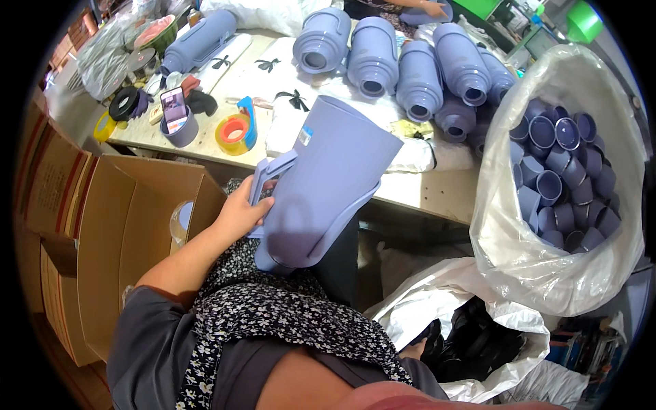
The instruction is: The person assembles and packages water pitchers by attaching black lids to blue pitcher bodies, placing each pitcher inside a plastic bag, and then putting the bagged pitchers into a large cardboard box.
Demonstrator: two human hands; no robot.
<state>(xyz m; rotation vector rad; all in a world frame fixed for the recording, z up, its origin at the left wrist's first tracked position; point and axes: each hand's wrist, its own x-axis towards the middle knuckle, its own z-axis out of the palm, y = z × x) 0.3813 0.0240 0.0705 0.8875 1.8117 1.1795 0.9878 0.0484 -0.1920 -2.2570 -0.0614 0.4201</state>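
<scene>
My left hand (244, 210) is closed round the side handle of a lavender-blue thermos jug (331, 181). The jug is tilted in front of my apron, its broad end up and away from me, its narrower end low and near. My right arm reaches down at the lower right. Only part of my right hand (413, 350) shows, at the edge of an open white sack (417, 297); its fingers are hidden. Inside the sack is a heap of black items (478, 338), too dark to make out.
More jugs (372, 58) lie on the worktable (437, 195). At right stands a clear plastic bag (502, 266) of lavender cups (549, 184). Left is an open cardboard box (109, 225). A tape dispenser (236, 131) and a phone (173, 104) in a cup (181, 131) sit on the table.
</scene>
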